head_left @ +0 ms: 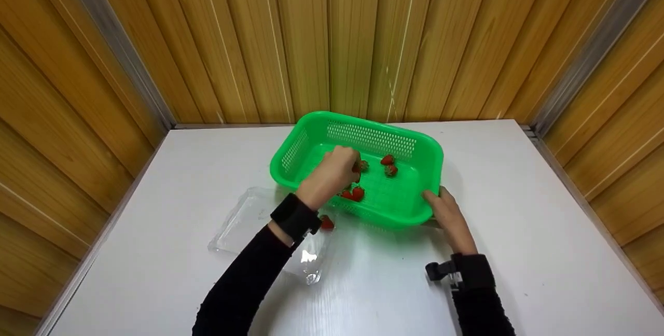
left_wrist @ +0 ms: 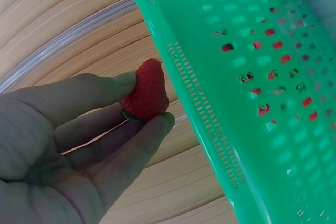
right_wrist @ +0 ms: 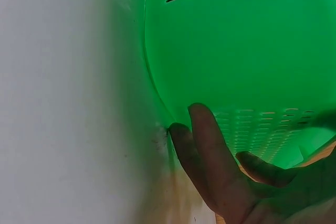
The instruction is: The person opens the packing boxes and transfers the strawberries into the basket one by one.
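Over the green plastic basket (head_left: 437,157), my left hand (head_left: 334,170) pinches a strawberry (left_wrist: 147,90) between thumb and fingertips. The left wrist view has the red fruit close beside the basket's perforated wall. Several strawberries (head_left: 358,194) lie on the basket floor, and others show through its holes in the left wrist view. My right hand (head_left: 450,217) grips the basket's near right corner, thumb over the rim. From the right wrist, its fingers (right_wrist: 212,145) show against the outside of the basket.
A clear plastic tray (head_left: 244,222) sits on the white table (head_left: 155,253), left of and nearer than the basket, partly behind my left forearm. One strawberry (head_left: 327,223) shows at the tray's right side. Wood-patterned walls (head_left: 353,40) stand behind and at both sides.
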A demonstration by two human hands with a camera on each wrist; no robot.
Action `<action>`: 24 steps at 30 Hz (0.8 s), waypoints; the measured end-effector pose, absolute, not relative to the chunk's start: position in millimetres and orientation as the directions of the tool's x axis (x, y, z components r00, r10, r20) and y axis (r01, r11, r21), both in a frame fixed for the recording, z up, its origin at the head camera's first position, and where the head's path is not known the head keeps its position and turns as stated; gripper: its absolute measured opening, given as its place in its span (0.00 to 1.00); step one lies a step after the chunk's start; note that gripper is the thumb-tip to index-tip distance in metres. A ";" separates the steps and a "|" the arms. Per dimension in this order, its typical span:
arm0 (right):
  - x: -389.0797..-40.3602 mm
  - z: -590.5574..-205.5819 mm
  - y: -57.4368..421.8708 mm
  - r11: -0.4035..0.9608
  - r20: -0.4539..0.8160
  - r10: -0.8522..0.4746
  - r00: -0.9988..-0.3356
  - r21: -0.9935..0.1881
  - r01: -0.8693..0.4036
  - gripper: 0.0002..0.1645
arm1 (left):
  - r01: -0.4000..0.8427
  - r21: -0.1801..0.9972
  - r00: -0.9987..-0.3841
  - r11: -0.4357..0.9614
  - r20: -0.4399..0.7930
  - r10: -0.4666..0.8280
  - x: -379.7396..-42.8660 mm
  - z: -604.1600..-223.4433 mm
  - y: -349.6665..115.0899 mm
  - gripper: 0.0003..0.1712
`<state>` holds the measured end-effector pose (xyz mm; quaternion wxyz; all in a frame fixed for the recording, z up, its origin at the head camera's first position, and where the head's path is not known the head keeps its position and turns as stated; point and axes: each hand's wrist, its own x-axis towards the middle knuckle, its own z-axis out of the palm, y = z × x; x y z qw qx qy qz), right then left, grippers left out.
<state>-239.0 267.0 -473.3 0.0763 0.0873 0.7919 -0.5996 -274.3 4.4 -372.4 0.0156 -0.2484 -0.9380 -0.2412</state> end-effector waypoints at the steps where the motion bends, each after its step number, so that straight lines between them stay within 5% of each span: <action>1: -238.8 -473.4 266.8 0.264 -0.226 0.046 -0.973 -0.937 0.230 0.34 | 0.467 0.451 -0.879 0.760 0.142 0.456 -275.2 -372.6 6.6 0.22; 5: -239.3 -474.6 266.6 0.255 -0.232 0.047 -0.972 -0.938 0.236 0.33 | 0.454 0.475 -0.881 0.754 0.111 0.460 -277.7 -374.6 13.7 0.12; 19: -240.2 -473.5 267.6 0.246 -0.236 0.035 -0.971 -0.940 0.237 0.33 | 0.450 0.486 -0.875 0.750 0.072 0.478 -277.5 -378.6 21.5 0.10; 24: -240.1 -474.7 268.7 0.248 -0.238 0.035 -0.971 -0.939 0.239 0.34 | 0.497 0.452 -0.857 0.741 0.121 0.501 -276.8 -378.3 19.8 0.25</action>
